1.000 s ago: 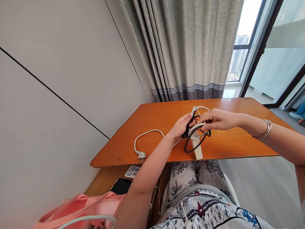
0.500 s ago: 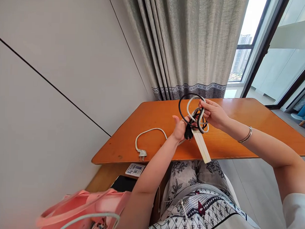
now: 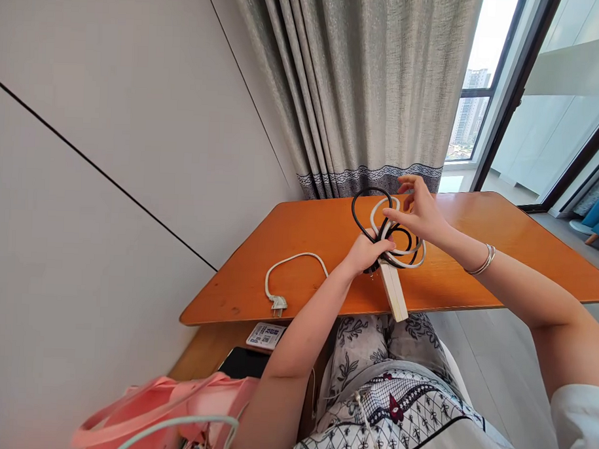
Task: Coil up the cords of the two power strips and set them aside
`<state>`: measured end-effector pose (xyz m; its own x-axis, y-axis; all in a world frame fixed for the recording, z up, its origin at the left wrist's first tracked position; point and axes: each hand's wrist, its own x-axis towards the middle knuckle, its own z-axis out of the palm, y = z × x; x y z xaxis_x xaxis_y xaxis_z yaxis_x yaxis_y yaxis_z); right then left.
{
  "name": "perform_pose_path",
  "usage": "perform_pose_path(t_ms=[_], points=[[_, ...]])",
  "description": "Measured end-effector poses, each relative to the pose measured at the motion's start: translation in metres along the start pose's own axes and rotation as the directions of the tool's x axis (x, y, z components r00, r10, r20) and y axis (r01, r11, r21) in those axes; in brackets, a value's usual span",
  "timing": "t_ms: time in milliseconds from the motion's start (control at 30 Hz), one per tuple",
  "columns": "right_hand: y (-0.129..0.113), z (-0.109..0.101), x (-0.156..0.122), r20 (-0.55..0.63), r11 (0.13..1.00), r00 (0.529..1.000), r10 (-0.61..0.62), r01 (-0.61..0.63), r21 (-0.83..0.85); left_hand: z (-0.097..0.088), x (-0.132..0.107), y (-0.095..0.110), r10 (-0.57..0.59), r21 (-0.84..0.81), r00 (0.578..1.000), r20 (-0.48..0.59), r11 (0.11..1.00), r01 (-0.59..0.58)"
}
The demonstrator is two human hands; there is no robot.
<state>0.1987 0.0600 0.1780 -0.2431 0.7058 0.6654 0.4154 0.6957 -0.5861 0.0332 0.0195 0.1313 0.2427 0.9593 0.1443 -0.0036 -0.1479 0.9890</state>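
Note:
My left hand [image 3: 364, 254] is closed around a bundle of looped cables above the table, its thumb pressed across them. The black cable [image 3: 355, 212] and the white cable [image 3: 423, 256] loop out on both sides of the grip. Below the bundle hangs a long white bar [image 3: 394, 294] that looks like a power strip, tilted toward my lap. Just above and right of the loops is my right hand [image 3: 422, 210], fingers spread, its thumb close to the cables; whether it touches them I cannot tell. A white plug [image 3: 278, 303] on a curved cord lies on the table's left part.
The orange-brown wooden table [image 3: 489, 257] reaches back to a grey curtain [image 3: 383, 90]. At lower left, on a lower surface, are a white printed card or box [image 3: 265, 335], a black flat device [image 3: 243, 362] and a pink bag [image 3: 209, 405]. A wall [image 3: 111, 113] stands on the left.
My left thumb has come down over the cables, so the hand now grips them. My right hand has let go of the loops and spread its fingers. The loops on the right have fanned out.

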Motion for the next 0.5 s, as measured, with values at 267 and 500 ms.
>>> perform_pose_path(t_ms=[267,500], points=[[0.025,-0.006,-0.012,0.416,0.876,0.801,-0.43,0.482,-0.022,-0.004,0.0,0.0,-0.017,-0.046,0.999,0.045,0.999,0.019],[0.026,-0.009,-0.028,0.468,0.936,0.851,-0.24,0.33,-0.12,-0.009,0.005,0.0,0.025,0.025,0.993,0.119,0.999,-0.028]])
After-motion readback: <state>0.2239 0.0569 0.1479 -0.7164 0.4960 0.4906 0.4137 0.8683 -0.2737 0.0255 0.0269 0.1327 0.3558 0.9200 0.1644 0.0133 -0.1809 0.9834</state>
